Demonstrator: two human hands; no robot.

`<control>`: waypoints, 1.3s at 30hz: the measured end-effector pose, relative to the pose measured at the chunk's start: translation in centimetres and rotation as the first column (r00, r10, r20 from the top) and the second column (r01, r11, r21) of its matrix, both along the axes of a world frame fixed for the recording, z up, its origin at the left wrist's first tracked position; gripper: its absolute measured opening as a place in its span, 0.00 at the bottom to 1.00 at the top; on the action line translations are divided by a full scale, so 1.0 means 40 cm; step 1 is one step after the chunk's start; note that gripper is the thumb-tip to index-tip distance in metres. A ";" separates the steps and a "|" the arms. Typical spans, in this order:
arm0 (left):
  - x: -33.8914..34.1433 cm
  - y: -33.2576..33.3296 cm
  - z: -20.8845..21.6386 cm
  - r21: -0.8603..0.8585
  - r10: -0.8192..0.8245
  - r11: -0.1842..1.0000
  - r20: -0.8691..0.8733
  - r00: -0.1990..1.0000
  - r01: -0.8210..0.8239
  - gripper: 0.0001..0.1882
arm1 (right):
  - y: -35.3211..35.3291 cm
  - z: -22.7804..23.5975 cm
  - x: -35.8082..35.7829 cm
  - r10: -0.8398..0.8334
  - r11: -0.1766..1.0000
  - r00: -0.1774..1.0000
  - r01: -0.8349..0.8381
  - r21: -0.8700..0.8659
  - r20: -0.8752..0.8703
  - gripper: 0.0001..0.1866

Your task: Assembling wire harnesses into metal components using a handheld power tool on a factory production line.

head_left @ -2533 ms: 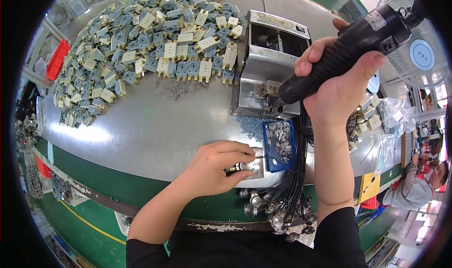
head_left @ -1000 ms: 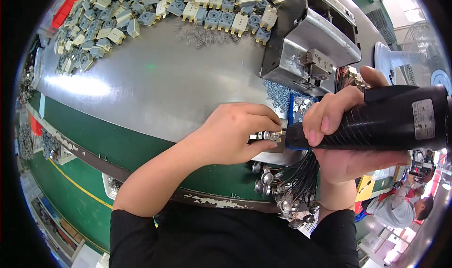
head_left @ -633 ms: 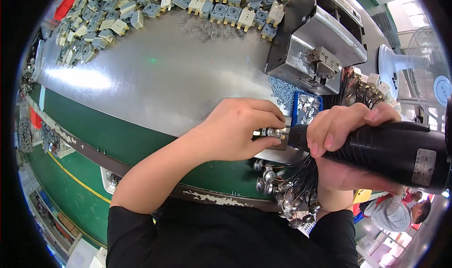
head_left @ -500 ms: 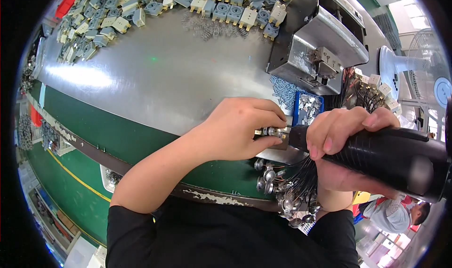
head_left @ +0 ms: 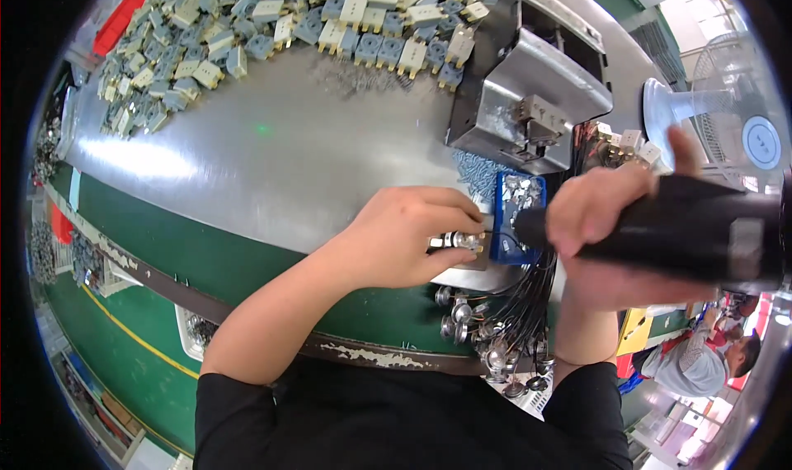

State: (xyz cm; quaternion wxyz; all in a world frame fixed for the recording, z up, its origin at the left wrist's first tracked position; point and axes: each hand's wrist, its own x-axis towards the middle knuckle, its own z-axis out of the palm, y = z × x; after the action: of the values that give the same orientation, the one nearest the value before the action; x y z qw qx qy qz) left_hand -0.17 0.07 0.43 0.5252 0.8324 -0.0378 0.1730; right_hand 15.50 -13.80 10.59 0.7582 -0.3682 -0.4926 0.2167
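My left hand (head_left: 412,235) is closed on a small part with a shiny round metal piece (head_left: 464,240), held between thumb and fingers above the front edge of the metal tabletop. My right hand (head_left: 598,206) wraps round a black electric screwdriver (head_left: 693,235), both blurred by motion. The tool lies nearly level, its nose pointing left over a blue tray (head_left: 500,243) of small metal pieces. Between the nose and the part in my left hand there is a gap. A heap of small blue-grey screws (head_left: 477,173) lies just behind the tray.
A steel fixture (head_left: 528,82) stands behind the tray. Cream and grey plug-like blocks (head_left: 355,16) cover the far tabletop, with loose springs (head_left: 355,75) before them. Black wires with round metal ends (head_left: 495,354) hang over the front edge. A fan (head_left: 759,140) and another person (head_left: 697,363) are at right.
The screwdriver in my right hand has drawn away from the small part and now hangs over the blue tray. My left hand keeps its hold. The whole view has shifted slightly.
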 end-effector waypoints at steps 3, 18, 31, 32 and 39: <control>-0.003 -0.002 0.009 0.008 0.021 1.000 0.026 0.999 -0.021 0.14 | 0.012 0.046 0.087 -0.137 0.990 0.990 0.138 0.032 -0.035 0.66; 0.002 -0.002 0.026 -0.018 -0.008 1.000 -0.064 0.998 0.007 0.16 | 0.109 0.046 0.146 -0.534 0.839 0.845 0.533 -0.113 0.018 0.59; 0.003 -0.001 0.024 -0.017 -0.003 1.000 -0.048 0.999 0.002 0.16 | 0.117 0.039 0.141 -0.516 0.845 0.853 0.521 -0.122 0.073 0.57; 0.003 -0.001 0.024 -0.015 -0.004 1.000 -0.047 0.999 0.003 0.16 | 0.118 0.036 0.138 -0.537 0.831 0.840 0.542 -0.124 0.075 0.57; -0.002 -0.003 0.026 -0.011 -0.007 1.000 -0.057 0.998 0.007 0.16 | 0.110 0.022 0.123 -0.534 0.826 0.841 0.541 -0.161 0.088 0.58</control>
State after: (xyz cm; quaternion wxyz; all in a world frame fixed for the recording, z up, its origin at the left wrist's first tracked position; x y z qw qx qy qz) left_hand -0.24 -0.04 1.47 0.5310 0.8340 -0.0248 0.1475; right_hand 20.43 -9.39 11.46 0.7423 -0.5627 -0.3625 0.0308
